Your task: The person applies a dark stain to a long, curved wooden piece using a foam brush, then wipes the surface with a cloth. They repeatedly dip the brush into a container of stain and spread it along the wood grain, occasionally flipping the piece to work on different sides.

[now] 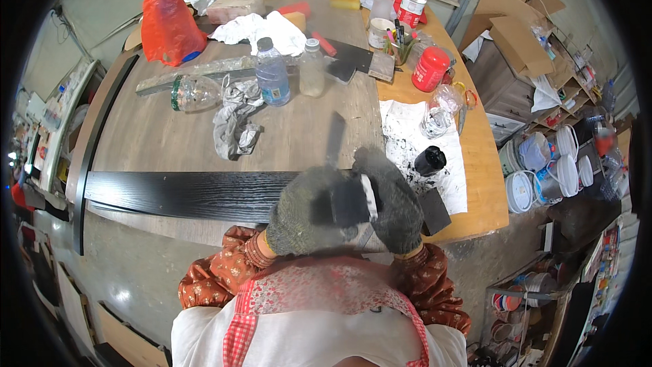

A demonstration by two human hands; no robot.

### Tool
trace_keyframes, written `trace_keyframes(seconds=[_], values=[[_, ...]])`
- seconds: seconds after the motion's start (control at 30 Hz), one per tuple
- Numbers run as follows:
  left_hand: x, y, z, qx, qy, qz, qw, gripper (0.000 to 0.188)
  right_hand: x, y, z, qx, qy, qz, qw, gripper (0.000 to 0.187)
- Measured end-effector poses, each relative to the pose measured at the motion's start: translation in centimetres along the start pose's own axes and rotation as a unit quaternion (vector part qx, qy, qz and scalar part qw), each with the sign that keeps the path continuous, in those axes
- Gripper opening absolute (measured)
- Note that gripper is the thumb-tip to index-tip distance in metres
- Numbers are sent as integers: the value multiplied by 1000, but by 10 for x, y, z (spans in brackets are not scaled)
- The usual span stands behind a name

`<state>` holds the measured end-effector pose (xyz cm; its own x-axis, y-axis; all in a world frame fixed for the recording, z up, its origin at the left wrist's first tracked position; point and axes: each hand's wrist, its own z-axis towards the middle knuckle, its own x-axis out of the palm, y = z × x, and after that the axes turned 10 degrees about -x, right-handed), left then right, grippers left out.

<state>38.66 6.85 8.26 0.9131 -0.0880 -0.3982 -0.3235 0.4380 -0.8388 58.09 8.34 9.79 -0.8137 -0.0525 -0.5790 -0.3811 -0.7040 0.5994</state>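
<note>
In the head view, the left hand (pixel 305 214) and the right hand (pixel 394 204), both in dark grey gloves, were close together near the front edge of the table, fingers bent around a dark block (pixel 350 205) with a white edge; blur hid which of them bore the grip, so I could not tell how firmly either one was closed. A blurred dark strip (pixel 335 139) stood up just beyond them. As for labels, the clear bottle with the dark cap (pixel 274 78) had a blue one, the bottle with the red cap (pixel 414 3) a red-and-white one, and the red jar (pixel 430 71) pale printing on its side. The black wood-grain board (pixel 183 194) ran from the left glove out toward the table's left side, where a long black strip (pixel 105 136) followed the rim and its near end jutted past the front edge. The grey wood-grain tabletop (pixel 149 139) spread between that board and the crumpled grey cloth (pixel 238 122), giving some room ahead of the left hand. To the right it was tighter: a small black plate (pixel 435 212) lay just beside the right glove, and a black-coated cup (pixel 429 161) stood near it on a stained white sheet (pixel 407 122), with a strip of yellow-brown tabletop (pixel 489 204) between the sheet and the right edge
</note>
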Motion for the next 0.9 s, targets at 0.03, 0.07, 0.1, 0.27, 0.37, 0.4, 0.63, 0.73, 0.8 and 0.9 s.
trace_keyframes(seconds=[0.03,0.07,0.1,0.27,0.37,0.4,0.63,0.73,0.8,0.9], values=[[1,-1,-3,-57,38,-31,997,70,0,-3,9,-21,-25,95,995,33],[0,-2,-3,-30,52,-29,998,70,4,-7,7,3,-11,143,990,34],[-1,-2,-2,-2,66,-27,997,70,7,-11,4,30,2,189,981,36],[-3,11,-9,-2,119,-84,989,70,23,-17,-12,130,46,547,826,42],[-6,8,-17,-74,119,-27,990,74,15,-20,1,62,25,375,924,37],[-6,4,-17,-103,108,-71,986,73,17,-21,7,43,-4,359,932,35],[-27,3,-11,-157,-43,75,984,65,-44,5,4,184,24,244,952,30],[-26,10,-3,-66,-51,122,989,66,-26,-18,-42,68,74,177,979,27],[-27,12,-2,-25,-43,137,989,66,-20,-19,-40,114,120,221,961,25],[-26,14,-1,-22,-22,128,991,66,-44,-12,-36,192,79,166,964,22]])
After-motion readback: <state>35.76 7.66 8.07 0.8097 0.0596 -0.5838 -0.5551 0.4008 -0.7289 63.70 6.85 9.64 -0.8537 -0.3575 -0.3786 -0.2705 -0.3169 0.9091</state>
